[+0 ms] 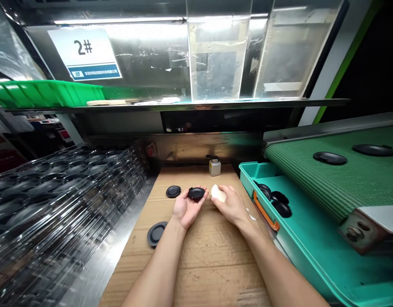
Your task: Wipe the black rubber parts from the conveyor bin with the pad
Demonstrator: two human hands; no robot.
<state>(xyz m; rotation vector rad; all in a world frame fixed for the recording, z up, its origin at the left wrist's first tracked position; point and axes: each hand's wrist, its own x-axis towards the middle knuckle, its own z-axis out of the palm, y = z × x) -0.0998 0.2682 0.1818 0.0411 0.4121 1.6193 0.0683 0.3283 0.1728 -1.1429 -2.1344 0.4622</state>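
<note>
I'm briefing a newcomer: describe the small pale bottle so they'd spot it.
Find the brown cardboard sheet. Near its far edge, beyond the bare right hand, stands the small, pale, square-sided bottle. Its upright body sets it apart from the flat, round black discs.

White sign [103,47], rectangular, at upper left: marked "2#" in large dark characters. Blue band [94,73] along its lower edge: small pale emblem [77,74] and one line of white Chinese characters, too blurred to read reliably.
</note>
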